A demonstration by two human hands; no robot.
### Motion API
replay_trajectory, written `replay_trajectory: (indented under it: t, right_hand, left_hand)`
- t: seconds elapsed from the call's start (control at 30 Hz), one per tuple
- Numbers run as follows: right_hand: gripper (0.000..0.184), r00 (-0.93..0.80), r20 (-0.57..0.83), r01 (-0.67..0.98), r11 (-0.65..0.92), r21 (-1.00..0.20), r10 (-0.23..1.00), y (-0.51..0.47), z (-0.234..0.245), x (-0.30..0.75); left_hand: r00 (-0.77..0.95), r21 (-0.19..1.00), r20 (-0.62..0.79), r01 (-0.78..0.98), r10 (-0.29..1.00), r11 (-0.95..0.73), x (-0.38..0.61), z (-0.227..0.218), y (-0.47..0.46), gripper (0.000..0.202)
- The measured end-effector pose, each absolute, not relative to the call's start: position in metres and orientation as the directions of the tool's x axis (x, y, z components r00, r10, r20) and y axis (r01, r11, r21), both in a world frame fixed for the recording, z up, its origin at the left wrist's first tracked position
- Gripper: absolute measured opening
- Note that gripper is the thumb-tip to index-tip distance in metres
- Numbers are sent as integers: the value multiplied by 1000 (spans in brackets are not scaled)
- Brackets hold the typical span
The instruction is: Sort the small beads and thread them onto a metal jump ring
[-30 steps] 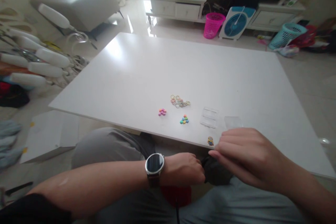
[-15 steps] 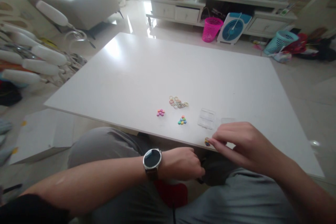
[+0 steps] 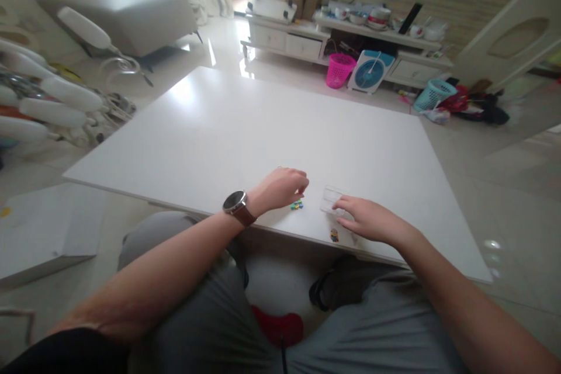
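Note:
My left hand (image 3: pixel 283 187), with a watch on its wrist, rests on the white table (image 3: pixel 245 128), fingers curled over the spot where small coloured hair bands lie; what it holds is hidden. A small cluster of coloured beads (image 3: pixel 297 205) lies just right of it. My right hand (image 3: pixel 366 221) lies on the table with fingers stretched toward a small clear plastic box (image 3: pixel 331 198), its fingertips touching the box's near edge. A small yellow cartoon figure (image 3: pixel 334 235) sits by the table's front edge, left of my right hand.
A pink basket (image 3: pixel 339 69), a blue fan (image 3: pixel 369 71) and a teal basket (image 3: pixel 433 93) stand on the floor beyond the table before a low white cabinet (image 3: pixel 298 44). A grey chair (image 3: pixel 118 11) is at the back left, white cylinders (image 3: pixel 56 99) at the left. My knees are under the front edge.
My left hand rose from my lap onto the table, covering the hair bands. My right hand slid forward from the front edge to the clear box. The camera tilted up.

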State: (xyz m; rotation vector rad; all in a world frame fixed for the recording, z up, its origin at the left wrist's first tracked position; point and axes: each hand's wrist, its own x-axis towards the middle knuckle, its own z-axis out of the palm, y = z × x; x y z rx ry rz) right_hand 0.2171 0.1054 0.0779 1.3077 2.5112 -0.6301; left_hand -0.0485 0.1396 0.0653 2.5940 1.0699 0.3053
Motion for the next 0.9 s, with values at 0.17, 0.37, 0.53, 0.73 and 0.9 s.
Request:
replay_trajectory:
  t: [0.17, 0.37, 0.53, 0.73, 0.9]
  right_hand:
    - [27, -631, -411, 775, 538, -330, 658, 103, 69, 207]
    - [21, -656, -367, 755, 564, -335, 660, 103, 62, 196]
    - [22, -668, -359, 743, 557, -370, 652, 104, 60, 197]
    - [19, -685, -354, 726, 558, -402, 636, 102, 62, 197]
    - [17, -697, -369, 716, 564, -412, 615, 100, 67, 190]
  left_hand:
    - [491, 402, 46, 788, 870, -466, -60, 52, 162, 17]
    - [399, 503, 29, 786, 916, -359, -67, 46, 172, 22]
    - [595, 815, -77, 499, 800, -292, -52, 65, 152, 23]
    - [939, 940, -270, 305, 211, -153, -13, 48, 81, 13]
    - [931, 597, -209, 364, 300, -715, 6, -1, 17, 12]
